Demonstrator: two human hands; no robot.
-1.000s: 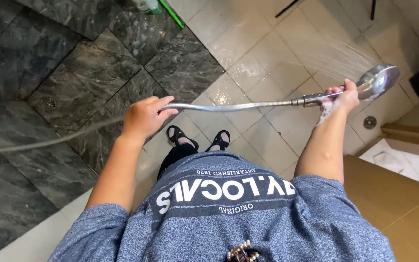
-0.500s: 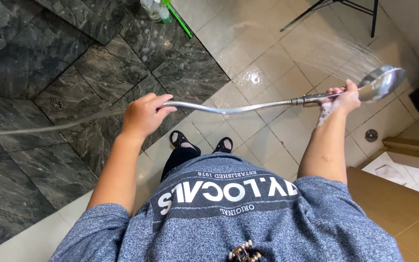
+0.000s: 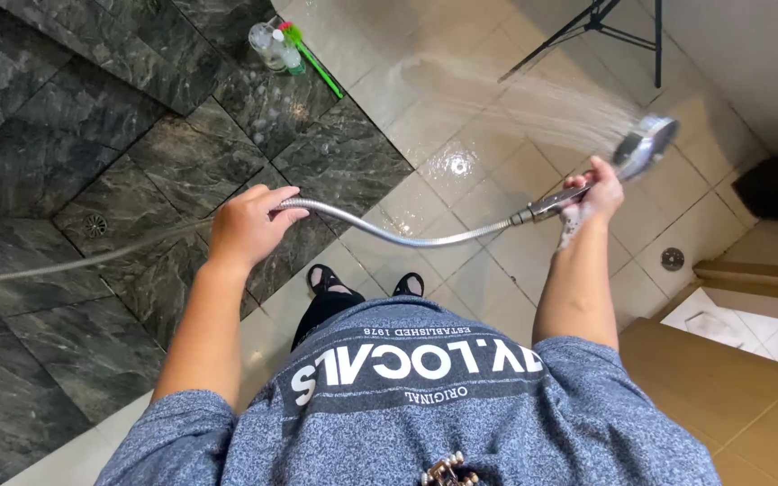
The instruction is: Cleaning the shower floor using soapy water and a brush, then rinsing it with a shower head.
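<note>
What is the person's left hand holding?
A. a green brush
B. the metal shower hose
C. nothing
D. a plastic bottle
B: the left hand is closed around the metal shower hose, while the right hand holds the spraying shower head.

Shiny ribbed metal hose [image 3: 389, 229], chrome glossy shower head [image 3: 646, 144] past the right grip; wet glossy floor tiles [image 3: 497, 99], dark marbled stone tiles [image 3: 92, 117].
</note>
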